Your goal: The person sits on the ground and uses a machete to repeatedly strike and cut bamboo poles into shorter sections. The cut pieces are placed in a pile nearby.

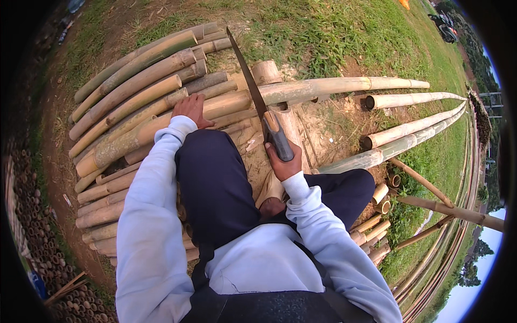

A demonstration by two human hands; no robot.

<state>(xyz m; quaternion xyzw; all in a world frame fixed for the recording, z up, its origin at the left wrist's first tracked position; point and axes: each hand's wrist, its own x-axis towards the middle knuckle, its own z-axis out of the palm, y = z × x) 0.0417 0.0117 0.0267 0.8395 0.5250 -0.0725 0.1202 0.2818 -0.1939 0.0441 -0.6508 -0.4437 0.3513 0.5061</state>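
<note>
My right hand (284,162) is closed around the handle of a hand saw (249,78). Its long dark blade points up and away, tapering toward the far side. The blade crosses between the end of a short bamboo piece (229,105) on the left and the near end of a long bamboo pole (334,86) on the right; whether it touches either I cannot tell. My left hand (191,110) lies across the short piece, fingers over its far side and thumb on the near side, gripping it. Under the long pole's end are short upright and lying bamboo supports (291,129).
Cut bamboo lengths (134,70) lie side by side on the left, reaching beside my legs. More long poles (409,126) stretch away on the right. Short offcuts (379,194) and crossed bamboo poles (458,210) stand at lower right. Stacked bamboo (37,231) borders the far left.
</note>
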